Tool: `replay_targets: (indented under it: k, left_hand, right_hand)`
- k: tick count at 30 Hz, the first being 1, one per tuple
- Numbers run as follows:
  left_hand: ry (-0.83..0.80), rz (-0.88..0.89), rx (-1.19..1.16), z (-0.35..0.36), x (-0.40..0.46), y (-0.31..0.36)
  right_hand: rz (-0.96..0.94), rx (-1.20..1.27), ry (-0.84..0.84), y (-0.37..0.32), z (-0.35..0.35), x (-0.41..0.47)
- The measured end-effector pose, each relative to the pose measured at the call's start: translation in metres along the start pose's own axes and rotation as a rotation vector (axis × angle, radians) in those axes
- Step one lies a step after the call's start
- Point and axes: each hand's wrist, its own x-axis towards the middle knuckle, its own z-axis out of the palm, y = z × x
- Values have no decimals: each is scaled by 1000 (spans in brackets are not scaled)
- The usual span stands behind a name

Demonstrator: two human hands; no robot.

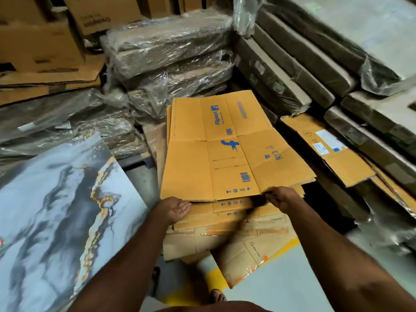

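Observation:
A flattened yellow-brown carton with blue print [227,149] lies on top of a stack of similar flat cartons [225,221] in the middle of the head view. My left hand [174,209] is at the top carton's near left edge, palm up, fingers straight and slid under that edge. At the near right edge, my right hand [282,198] pinches the carton, fingers curled round its rim. The near edge is lifted slightly off the stack.
A marbled blue-grey slab [56,210] leans at the left. Plastic-wrapped bundles [171,57] are piled behind and to the right. Another flat carton with a white label [326,149] lies at right. Brown boxes [45,41] stand at back left. My foot [217,296] stands on the grey floor.

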Motion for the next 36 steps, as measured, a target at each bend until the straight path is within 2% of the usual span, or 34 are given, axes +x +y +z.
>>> replay_targets:
  k: [3,6,10,13,16,21,26,32,36]
  left_hand:
    - [11,0,119,-5,-2,-14]
    - [15,113,273,-12,-10,-19]
    - [-101,281,393,-25,-31,-15]
    - [-114,423,431,-48,-53,-10]
    - [-143,532,345,-100,-75,-12]
    - [207,660,303,-247,-123,-38]
    - [564,700,174,-410,-166,-83]
    - [663,606,-192,-568,-216,-170]
    - [814,542,-409,-660,-240,-227]
  right_hand:
    - [12,-62,-8,11,4,-7]
    - [-4,-148,-27,19,18,-21]
    - [-42,-195,-204,24,54,-58]
    - [-111,-224,-324,32,94,-85]
    - [-185,-314,-429,52,151,-113]
    - [-365,-571,-612,146,254,-190]
    - [-564,-864,-999,256,335,-296]
    - [-514,-1047,-1165,385,398,-418]
    - [-546,-1183,-1274,468,428,-478]
